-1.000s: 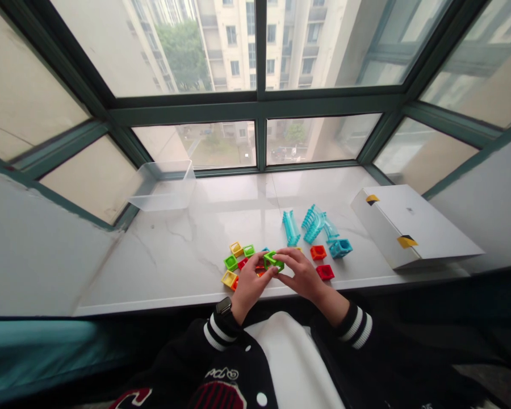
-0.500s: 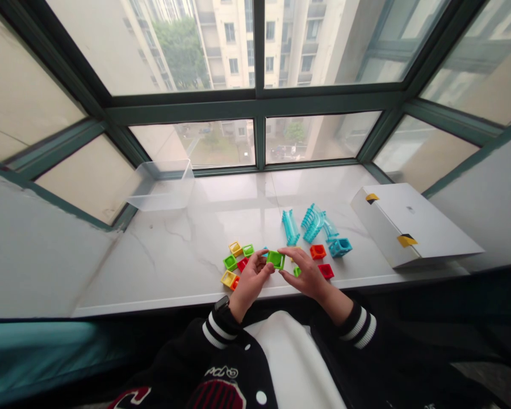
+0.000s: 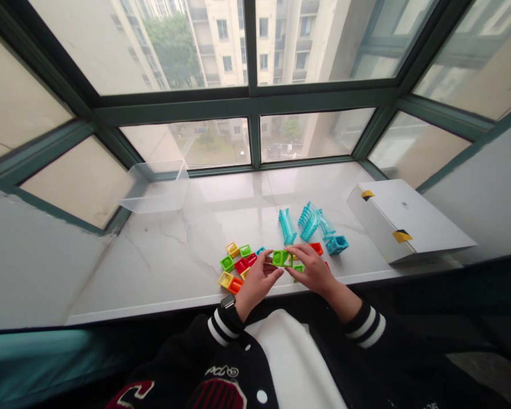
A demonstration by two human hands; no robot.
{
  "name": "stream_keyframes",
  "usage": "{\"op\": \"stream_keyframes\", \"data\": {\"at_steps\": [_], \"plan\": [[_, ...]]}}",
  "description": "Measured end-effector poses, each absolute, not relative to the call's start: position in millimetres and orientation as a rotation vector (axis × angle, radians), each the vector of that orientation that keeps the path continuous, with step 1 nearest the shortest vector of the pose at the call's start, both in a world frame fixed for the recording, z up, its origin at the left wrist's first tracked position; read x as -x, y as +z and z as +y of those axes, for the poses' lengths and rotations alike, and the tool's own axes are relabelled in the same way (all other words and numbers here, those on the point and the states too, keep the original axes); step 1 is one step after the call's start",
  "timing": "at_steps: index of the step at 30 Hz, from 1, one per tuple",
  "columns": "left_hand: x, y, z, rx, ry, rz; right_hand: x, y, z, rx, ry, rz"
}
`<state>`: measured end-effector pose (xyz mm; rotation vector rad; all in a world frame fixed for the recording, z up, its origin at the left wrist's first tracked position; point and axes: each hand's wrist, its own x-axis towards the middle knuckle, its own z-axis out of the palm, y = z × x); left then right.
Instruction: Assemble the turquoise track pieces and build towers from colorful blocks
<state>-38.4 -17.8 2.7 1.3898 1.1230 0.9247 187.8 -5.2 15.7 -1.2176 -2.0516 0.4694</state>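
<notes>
A green cube-shaped toy block point(image 3: 280, 258) with open sides is raised above the sill between my two hands. My right hand point(image 3: 313, 271) pinches its right edge with thumb and fingers. At its left edge are the bent fingertips of my left hand point(image 3: 258, 279), whose thumb lies just below the block. Left of my left hand lies a cluster of blocks: a green block point(image 3: 227, 263), a yellow block point(image 3: 225, 280), an orange block point(image 3: 235, 285) and a red block point(image 3: 241, 265). Another green block point(image 3: 298, 272) is partly hidden by my right hand.
Clear blue track pieces point(image 3: 287, 226) and a blue block point(image 3: 337, 245) lie beyond my right hand. A white box point(image 3: 413, 218) stands at the right. A clear plastic bin point(image 3: 155, 201) sits at the back left, by the window frame.
The green block has turned between my hands and now shows two sides. My left thumb has moved to below it. The camera view has shifted slightly.
</notes>
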Motion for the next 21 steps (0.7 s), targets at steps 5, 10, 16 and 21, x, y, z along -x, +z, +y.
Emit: {"op": "stream_keyframes", "data": {"at_steps": [5, 10, 16, 21], "plan": [[35, -20, -10, -1.621, 0.805, 1.177, -226, 15, -6, 1.351, 0.425, -2.027], [19, -30, -2, -1.940, 0.692, 1.175, -255, 11, -13, 1.428, 0.405, -2.018], [-5, -48, 5, -2.174, 0.552, 1.123, -266, 2, -20, 1.462, 0.434, -2.093], [-13, -60, 7, -2.220, 0.491, 1.135, -262, -5, -19, 1.459, 0.413, -2.214]]}}
